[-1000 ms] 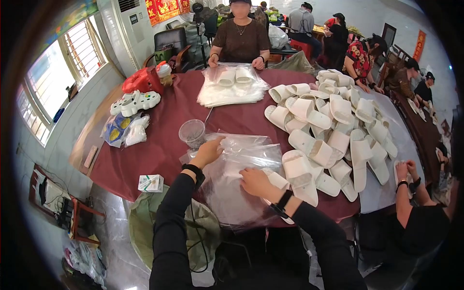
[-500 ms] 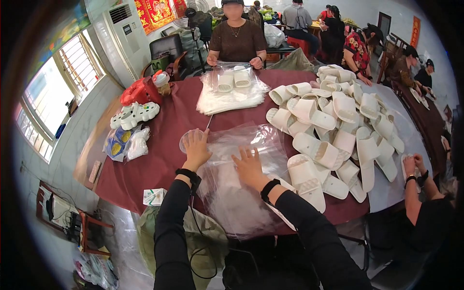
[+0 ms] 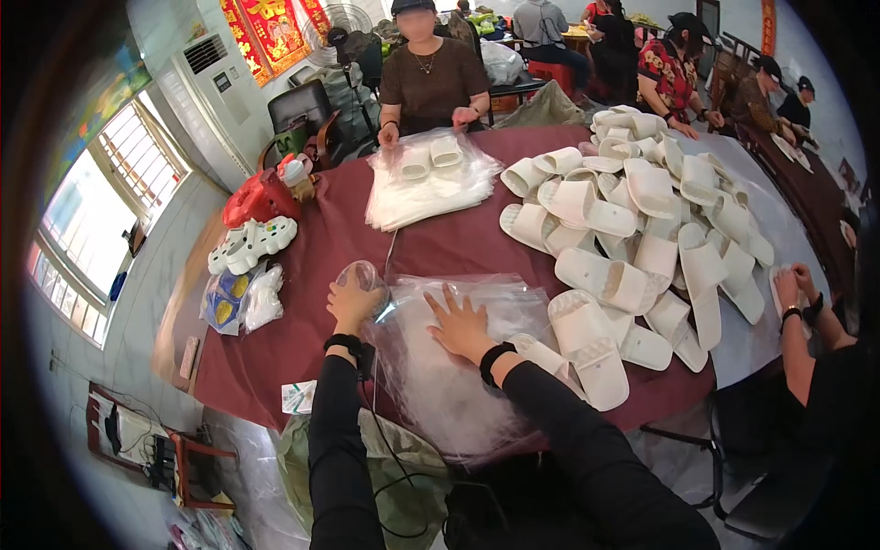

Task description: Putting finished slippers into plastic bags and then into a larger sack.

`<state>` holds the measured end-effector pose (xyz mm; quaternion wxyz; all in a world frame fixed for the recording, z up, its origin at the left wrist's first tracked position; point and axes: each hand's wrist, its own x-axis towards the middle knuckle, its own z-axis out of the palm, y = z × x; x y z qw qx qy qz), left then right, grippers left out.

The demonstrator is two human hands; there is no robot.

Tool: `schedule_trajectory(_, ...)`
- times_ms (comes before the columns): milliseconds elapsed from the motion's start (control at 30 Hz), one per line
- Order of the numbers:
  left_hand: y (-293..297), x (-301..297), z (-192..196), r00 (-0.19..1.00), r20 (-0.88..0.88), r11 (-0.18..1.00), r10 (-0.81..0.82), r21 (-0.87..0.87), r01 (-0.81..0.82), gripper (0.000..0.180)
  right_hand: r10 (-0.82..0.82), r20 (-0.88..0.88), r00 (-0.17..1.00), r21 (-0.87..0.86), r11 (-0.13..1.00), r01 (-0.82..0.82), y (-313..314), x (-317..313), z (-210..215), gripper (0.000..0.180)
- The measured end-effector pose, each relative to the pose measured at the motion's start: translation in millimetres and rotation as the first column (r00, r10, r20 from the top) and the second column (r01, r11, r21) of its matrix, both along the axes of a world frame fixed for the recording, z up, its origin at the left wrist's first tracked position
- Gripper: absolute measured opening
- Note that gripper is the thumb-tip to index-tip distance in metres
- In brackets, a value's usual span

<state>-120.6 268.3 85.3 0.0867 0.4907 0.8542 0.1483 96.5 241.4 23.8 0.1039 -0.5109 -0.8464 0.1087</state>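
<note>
My right hand [image 3: 461,323] lies flat with its fingers spread on a stack of clear plastic bags [image 3: 417,390] in front of me. My left hand [image 3: 354,304] is curled around a round, clear, shiny thing [image 3: 365,272] at the far left corner of that stack. Its kind is hard to make out. To the right rises a large heap of white slippers [image 3: 632,275]. One slipper [image 3: 588,353] lies beside the bags, and another [image 3: 539,356] is close to my right wrist.
Opposite, a person handles a pair of slippers [image 3: 431,158] on more clear bags [image 3: 417,211]. At left are a red jug [image 3: 261,197], a white moulded piece [image 3: 252,246], small packets [image 3: 226,302] and a small box [image 3: 298,398]. Another person's hands [image 3: 796,291] work at far right.
My left hand has drawn slightly nearer and curled around the round clear thing. My right hand has shifted a little left and nearer, still flat on the bags. The head view has tilted slightly.
</note>
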Motion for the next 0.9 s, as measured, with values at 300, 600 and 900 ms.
schedule_trajectory(300,-34,-4,50,0.970,-0.080,0.913,-0.228,0.330,0.241,0.080,-0.014,0.059,0.998,-0.006,1.000,0.014,14,7,-12,0.069)
schedule_trajectory(600,-52,51,25,0.846,-0.182,0.827,-0.502,0.185,0.531,0.079,-0.031,0.104,0.994,0.006,1.000,0.030,14,5,-21,0.058)
schedule_trajectory(900,-2,61,-17,0.935,-0.195,0.932,-0.297,0.156,0.328,0.080,0.006,0.003,1.000,-0.035,0.999,-0.006,7,16,-15,0.060)
